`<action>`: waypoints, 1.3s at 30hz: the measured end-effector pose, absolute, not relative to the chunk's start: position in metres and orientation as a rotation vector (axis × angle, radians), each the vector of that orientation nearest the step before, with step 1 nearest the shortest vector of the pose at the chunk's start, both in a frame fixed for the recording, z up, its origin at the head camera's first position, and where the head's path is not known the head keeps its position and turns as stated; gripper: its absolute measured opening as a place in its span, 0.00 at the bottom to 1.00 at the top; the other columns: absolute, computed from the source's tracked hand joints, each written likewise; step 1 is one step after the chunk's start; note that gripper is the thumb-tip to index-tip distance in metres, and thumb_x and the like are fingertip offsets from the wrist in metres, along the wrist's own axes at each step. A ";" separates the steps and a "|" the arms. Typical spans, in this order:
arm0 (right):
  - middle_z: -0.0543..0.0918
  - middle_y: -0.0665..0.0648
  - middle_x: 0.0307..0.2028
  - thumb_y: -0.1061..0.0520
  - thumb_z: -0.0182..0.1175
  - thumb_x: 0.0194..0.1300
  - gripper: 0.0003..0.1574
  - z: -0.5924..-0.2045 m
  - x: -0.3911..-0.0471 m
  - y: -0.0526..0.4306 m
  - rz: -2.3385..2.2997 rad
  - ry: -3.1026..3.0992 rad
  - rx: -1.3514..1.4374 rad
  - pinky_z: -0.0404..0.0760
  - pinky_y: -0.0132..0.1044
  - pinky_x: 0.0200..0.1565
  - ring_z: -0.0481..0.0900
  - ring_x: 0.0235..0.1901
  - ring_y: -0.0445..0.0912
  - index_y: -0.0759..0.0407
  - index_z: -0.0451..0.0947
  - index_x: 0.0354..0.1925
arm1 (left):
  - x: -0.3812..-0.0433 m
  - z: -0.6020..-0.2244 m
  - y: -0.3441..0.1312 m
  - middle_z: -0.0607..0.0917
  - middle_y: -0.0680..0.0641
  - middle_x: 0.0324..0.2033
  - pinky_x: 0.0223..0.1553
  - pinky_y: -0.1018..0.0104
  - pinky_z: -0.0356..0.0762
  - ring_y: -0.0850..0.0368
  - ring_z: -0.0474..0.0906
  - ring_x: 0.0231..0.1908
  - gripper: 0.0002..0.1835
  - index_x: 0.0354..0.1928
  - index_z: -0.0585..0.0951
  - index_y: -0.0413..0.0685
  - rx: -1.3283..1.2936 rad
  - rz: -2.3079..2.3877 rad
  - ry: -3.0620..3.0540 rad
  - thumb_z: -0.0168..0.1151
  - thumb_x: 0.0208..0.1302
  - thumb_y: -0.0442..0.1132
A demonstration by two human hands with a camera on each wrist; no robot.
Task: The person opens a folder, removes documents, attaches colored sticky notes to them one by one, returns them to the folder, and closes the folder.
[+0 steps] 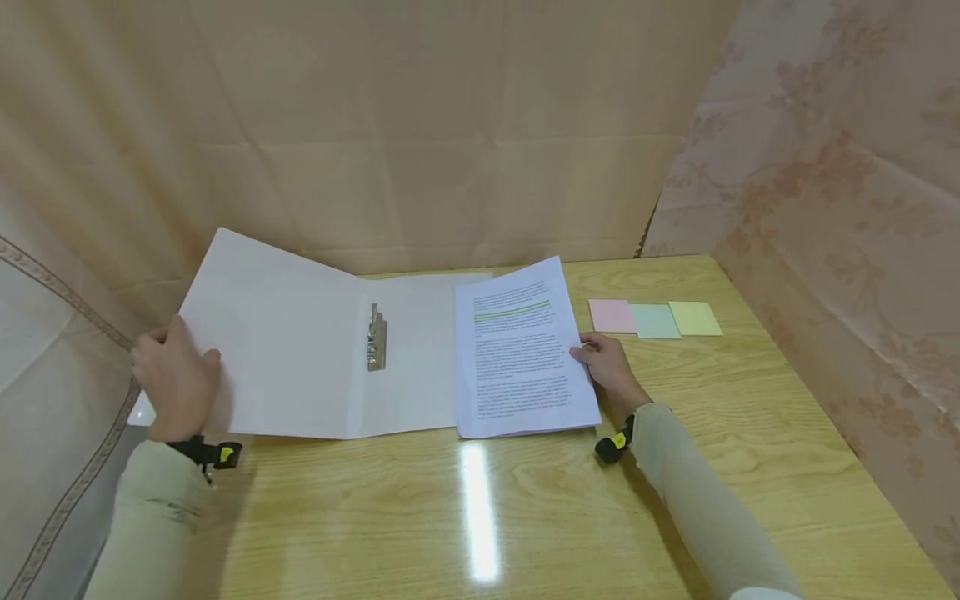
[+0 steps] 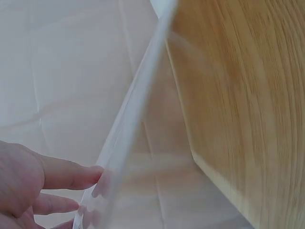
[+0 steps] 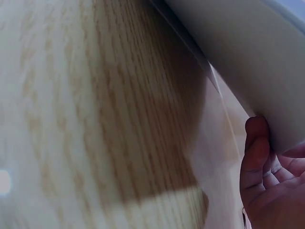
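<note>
A white ring binder [image 1: 292, 350] lies spread on the table with a metal clip mechanism [image 1: 377, 337] near its spine. Its left cover is raised and tilted, and my left hand [image 1: 176, 379] grips that cover's outer edge, thumb on the inner face. In the left wrist view the same hand [image 2: 21, 183] holds the cover's thin edge [image 2: 128, 119]. A stack of printed sheets [image 1: 517, 358], with a green highlighted line, overlaps the binder's right side. My right hand [image 1: 607, 367] pinches the stack's right edge; the right wrist view shows its fingers [image 3: 257, 157] at the lifted paper [image 3: 252, 62].
Pink [image 1: 612, 317], light green [image 1: 655, 321] and yellow sticky-note pads [image 1: 695, 318] lie in a row right of the sheets. The wooden table [image 1: 375, 517] ends at a beige curtain [image 1: 450, 167] behind and a patterned cloth [image 1: 862, 292] on the right.
</note>
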State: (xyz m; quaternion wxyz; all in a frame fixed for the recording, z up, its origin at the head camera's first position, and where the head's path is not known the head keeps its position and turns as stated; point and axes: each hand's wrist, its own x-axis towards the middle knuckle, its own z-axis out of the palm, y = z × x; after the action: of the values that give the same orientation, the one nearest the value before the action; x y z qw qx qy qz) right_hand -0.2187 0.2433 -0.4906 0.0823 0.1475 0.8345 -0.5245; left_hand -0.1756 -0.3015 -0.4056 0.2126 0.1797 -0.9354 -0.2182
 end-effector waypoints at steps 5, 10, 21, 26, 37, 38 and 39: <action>0.77 0.57 0.39 0.58 0.54 0.71 0.23 -0.490 -0.218 0.244 -1.578 2.502 0.438 0.73 0.31 0.35 0.73 0.34 0.44 0.65 0.72 0.62 | -0.178 -0.405 -0.318 0.67 0.19 0.54 0.59 0.35 0.54 0.24 0.60 0.58 0.29 0.63 0.65 0.24 0.519 -0.569 -2.580 0.57 0.59 0.27; 0.77 0.57 0.38 0.59 0.54 0.71 0.23 -0.489 -0.216 0.244 -1.595 2.514 0.426 0.72 0.31 0.35 0.73 0.33 0.44 0.65 0.73 0.61 | -0.180 -0.397 -0.335 0.65 0.19 0.56 0.59 0.35 0.53 0.24 0.59 0.59 0.27 0.61 0.64 0.23 0.561 -0.521 -2.618 0.55 0.60 0.28; 0.77 0.57 0.39 0.58 0.54 0.71 0.23 -0.487 -0.215 0.246 -1.600 2.511 0.432 0.71 0.31 0.36 0.72 0.35 0.45 0.64 0.73 0.62 | -0.191 -0.380 -0.363 0.68 0.17 0.42 0.49 0.34 0.54 0.19 0.61 0.51 0.17 0.44 0.67 0.19 0.425 -0.388 -2.486 0.47 0.54 0.27; 0.77 0.56 0.39 0.58 0.54 0.71 0.23 -0.489 -0.217 0.247 -1.606 2.504 0.423 0.72 0.31 0.36 0.73 0.35 0.44 0.64 0.73 0.62 | -0.198 -0.377 -0.370 0.68 0.15 0.42 0.56 0.35 0.52 0.20 0.60 0.54 0.19 0.48 0.67 0.19 0.506 -0.347 -2.548 0.42 0.59 0.29; 0.77 0.59 0.43 0.58 0.53 0.72 0.23 -0.488 -0.218 0.246 -1.589 2.495 0.431 0.73 0.31 0.36 0.74 0.36 0.45 0.63 0.73 0.62 | -0.209 -0.369 -0.373 0.69 0.17 0.49 0.65 0.37 0.46 0.23 0.59 0.58 0.23 0.54 0.69 0.22 0.664 -0.371 -2.513 0.35 0.61 0.29; 0.77 0.59 0.43 0.58 0.53 0.72 0.22 -0.488 -0.218 0.246 -1.592 2.494 0.431 0.73 0.31 0.36 0.74 0.36 0.45 0.63 0.73 0.62 | -0.209 -0.369 -0.374 0.70 0.17 0.48 0.66 0.38 0.45 0.22 0.60 0.57 0.22 0.52 0.70 0.21 0.653 -0.369 -2.494 0.36 0.61 0.29; 0.77 0.59 0.44 0.58 0.53 0.72 0.22 -0.489 -0.218 0.246 -1.591 2.498 0.426 0.73 0.31 0.36 0.74 0.36 0.45 0.63 0.73 0.61 | -0.209 -0.369 -0.375 0.70 0.16 0.46 0.66 0.38 0.45 0.22 0.60 0.57 0.21 0.50 0.70 0.22 0.646 -0.374 -2.484 0.36 0.60 0.29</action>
State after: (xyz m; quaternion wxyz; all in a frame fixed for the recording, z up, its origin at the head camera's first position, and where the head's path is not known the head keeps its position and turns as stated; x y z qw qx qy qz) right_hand -0.2178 0.2464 -0.4886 0.0746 0.1419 0.8325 -0.5303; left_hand -0.2090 -0.3754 -0.3685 0.2707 0.2399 -0.9219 -0.1387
